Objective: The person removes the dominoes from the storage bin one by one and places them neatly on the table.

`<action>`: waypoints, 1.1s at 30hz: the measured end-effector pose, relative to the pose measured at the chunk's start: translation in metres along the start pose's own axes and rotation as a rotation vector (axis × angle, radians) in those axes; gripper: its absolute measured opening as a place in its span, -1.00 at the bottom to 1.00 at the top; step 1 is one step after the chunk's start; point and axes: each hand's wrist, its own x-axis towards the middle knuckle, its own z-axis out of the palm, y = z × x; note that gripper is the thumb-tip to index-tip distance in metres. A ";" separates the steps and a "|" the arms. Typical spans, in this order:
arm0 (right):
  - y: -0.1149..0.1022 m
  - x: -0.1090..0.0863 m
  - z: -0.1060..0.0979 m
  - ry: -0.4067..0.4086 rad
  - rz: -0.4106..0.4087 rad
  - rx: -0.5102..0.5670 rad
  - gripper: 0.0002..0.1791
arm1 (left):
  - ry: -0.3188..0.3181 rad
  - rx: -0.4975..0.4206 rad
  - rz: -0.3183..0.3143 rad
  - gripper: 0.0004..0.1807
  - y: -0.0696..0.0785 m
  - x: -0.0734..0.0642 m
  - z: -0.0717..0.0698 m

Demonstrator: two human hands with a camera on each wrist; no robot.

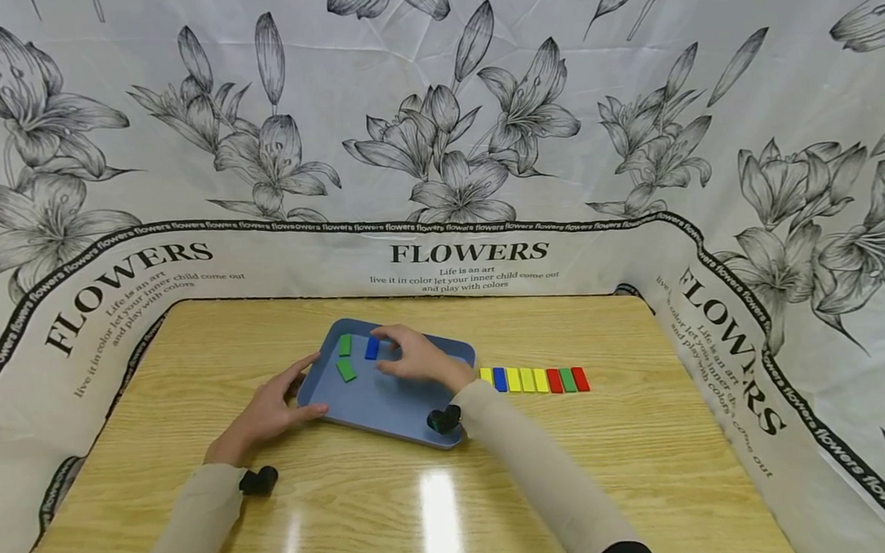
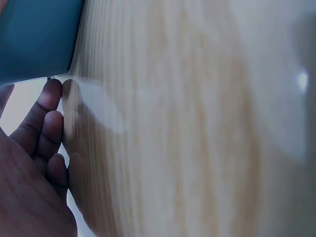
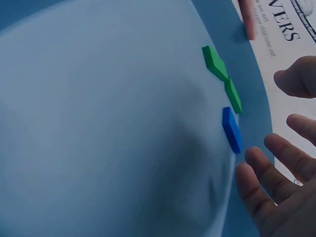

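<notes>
A blue tray (image 1: pixel 389 406) lies at a slant on the table. At its left side my left hand (image 1: pixel 268 411) touches the edge, the thumb by the near left corner and the fingers spread along the side. Inside the tray, near its far left part, are two green tiles (image 1: pixel 344 345) and a blue tile (image 1: pixel 372 348). My right hand (image 1: pixel 420 359) hovers over the tray just right of the blue tile. In the right wrist view its fingers are spread apart with nothing between them, and the blue tile (image 3: pixel 231 130) lies flat near the fingertips.
To the right of the tray a row of tiles runs along the wooden table (image 1: pixel 618 468): yellow tiles (image 1: pixel 527 380), a blue one (image 1: pixel 500 379), two red ones (image 1: pixel 555 381) and a green one (image 1: pixel 567 380). A flower-printed cloth (image 1: pixel 472 262) hangs around the table's back and sides.
</notes>
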 end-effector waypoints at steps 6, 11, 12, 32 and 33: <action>0.000 0.009 0.011 -0.021 0.032 -0.045 -0.32 | -0.003 -0.019 0.005 -0.01 -0.003 0.001 0.002; 0.000 0.009 0.019 -0.046 0.066 -0.058 -0.32 | -0.007 -0.026 0.003 -0.01 -0.005 0.001 0.004; 0.000 0.009 0.020 -0.047 0.067 -0.056 -0.32 | -0.006 -0.026 0.005 -0.01 -0.005 0.001 0.004; 0.001 0.005 0.022 0.021 0.032 -0.080 -0.43 | 0.007 -0.009 0.001 -0.01 -0.002 0.000 0.001; 0.001 0.006 0.022 0.030 0.040 -0.081 -0.43 | 0.007 -0.010 0.002 0.00 -0.002 0.000 0.001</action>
